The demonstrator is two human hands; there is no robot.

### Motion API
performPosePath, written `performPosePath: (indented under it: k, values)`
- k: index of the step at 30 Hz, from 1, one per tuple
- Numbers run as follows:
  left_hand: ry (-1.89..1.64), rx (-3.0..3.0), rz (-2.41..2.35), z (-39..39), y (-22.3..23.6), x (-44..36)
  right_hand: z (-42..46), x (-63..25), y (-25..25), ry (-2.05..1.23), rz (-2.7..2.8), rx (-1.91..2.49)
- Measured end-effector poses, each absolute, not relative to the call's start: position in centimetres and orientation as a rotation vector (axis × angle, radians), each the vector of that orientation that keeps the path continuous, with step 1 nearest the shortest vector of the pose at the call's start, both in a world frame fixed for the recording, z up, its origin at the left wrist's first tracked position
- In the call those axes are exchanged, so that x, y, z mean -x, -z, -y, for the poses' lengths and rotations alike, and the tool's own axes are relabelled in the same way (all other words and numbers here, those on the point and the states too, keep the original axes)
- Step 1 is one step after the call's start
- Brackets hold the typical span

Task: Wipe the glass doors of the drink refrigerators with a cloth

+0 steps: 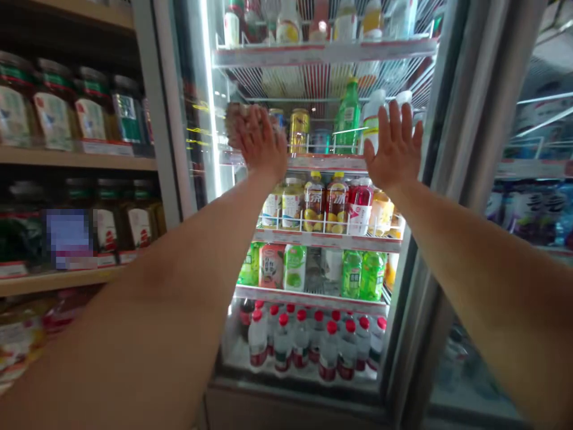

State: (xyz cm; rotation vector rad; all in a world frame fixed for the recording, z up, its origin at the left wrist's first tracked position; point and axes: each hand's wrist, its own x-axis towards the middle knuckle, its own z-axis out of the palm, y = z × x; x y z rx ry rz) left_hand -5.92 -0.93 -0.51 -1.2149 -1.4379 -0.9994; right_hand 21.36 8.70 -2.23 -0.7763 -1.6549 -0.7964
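Observation:
Both my arms stretch forward to the glass door [316, 272] of a lit drinks fridge. My left hand [264, 140] presses a crumpled brownish cloth [235, 122] at the upper left of the glass, its fingers over the cloth. On the right, my right hand [396, 149] is open with fingers spread and nothing in it, its palm turned to the glass. Whether that palm touches the glass, I cannot tell. Behind the hands stand a gold can [299, 128] and a green bottle [348, 116] on a fridge shelf.
Wooden shelves [80, 158] with several large bottles stand to the left. Lower in the fridge are tea bottles [314, 203], green drinks [352, 275] and red-capped bottles [329, 352]. A metal door frame [452, 155] runs along the right, with another stocked cooler [532, 203] beyond.

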Motion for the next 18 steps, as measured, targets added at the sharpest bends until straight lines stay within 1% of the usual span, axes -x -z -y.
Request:
performPosePath:
  k: [2, 6, 9, 12, 18]
  values:
    - [1.021, 1.222, 1.418, -0.8, 1.3, 2.3, -8.8, -21.4, 2.4, 0.817, 1.649, 0.754]
    - [0.79, 1.411, 1.249, -3.4, 4.0, -5.4, -9.3, -21.7, 2.4, 0.818, 1.644, 0.726]
    - [0.63, 1.554, 1.171, -3.3, 4.8, -7.0, -9.4, -21.9, 2.5, 0.83, 1.649, 0.722]
    - [0.619, 1.586, 1.184, -1.6, 4.0, -3.8, -9.2, -22.0, 2.5, 0.813, 1.659, 0.696]
    - [0.975, 1.355, 1.45, 2.2, 2.1, 8.5, -8.9, -21.9, 2.6, 0.688, 1.685, 0.674]
